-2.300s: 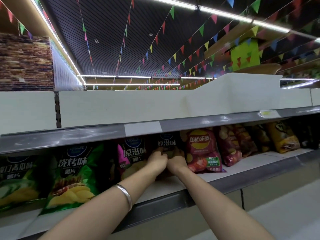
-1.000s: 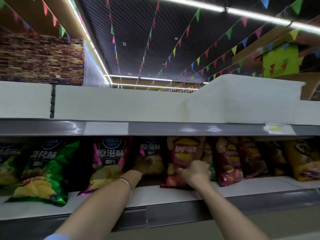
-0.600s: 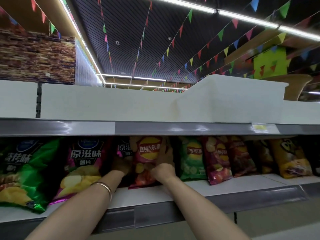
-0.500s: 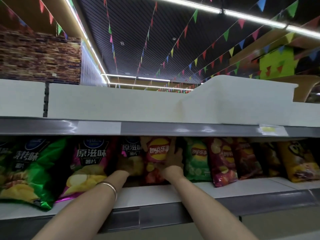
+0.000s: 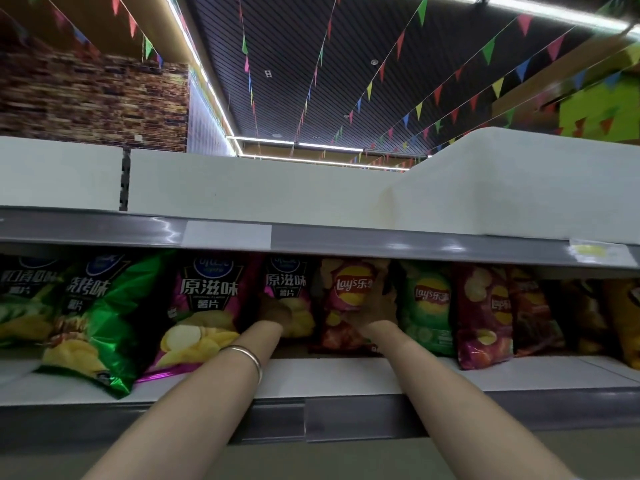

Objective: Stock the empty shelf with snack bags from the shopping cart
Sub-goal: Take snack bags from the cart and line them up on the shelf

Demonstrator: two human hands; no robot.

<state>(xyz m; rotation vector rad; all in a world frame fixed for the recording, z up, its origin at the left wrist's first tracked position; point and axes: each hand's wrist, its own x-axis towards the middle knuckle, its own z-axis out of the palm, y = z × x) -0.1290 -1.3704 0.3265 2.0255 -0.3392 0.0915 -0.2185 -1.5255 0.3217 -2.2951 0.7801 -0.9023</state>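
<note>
Both arms reach into the shadow under the upper shelf edge (image 5: 381,242). The right hand (image 5: 375,306) lies against the red Lay's bag (image 5: 348,299), which stands upright on the lower shelf (image 5: 346,375) between a magenta chip bag (image 5: 287,292) on its left and a green Lay's bag (image 5: 427,306) on its right; the fingers spread up the bag's right side, grip unclear. The left hand (image 5: 275,311) touches the magenta bag, but darkness hides its fingers. A bangle (image 5: 247,358) circles the left wrist. Far-right bags are dim and blurred.

- Bags (image 5: 429,306) stand packed edge to edge along the shelf (image 5: 346,379); only its bare front strip is free.
- The upper shelf rail (image 5: 381,242) hangs low over the bags.
</note>
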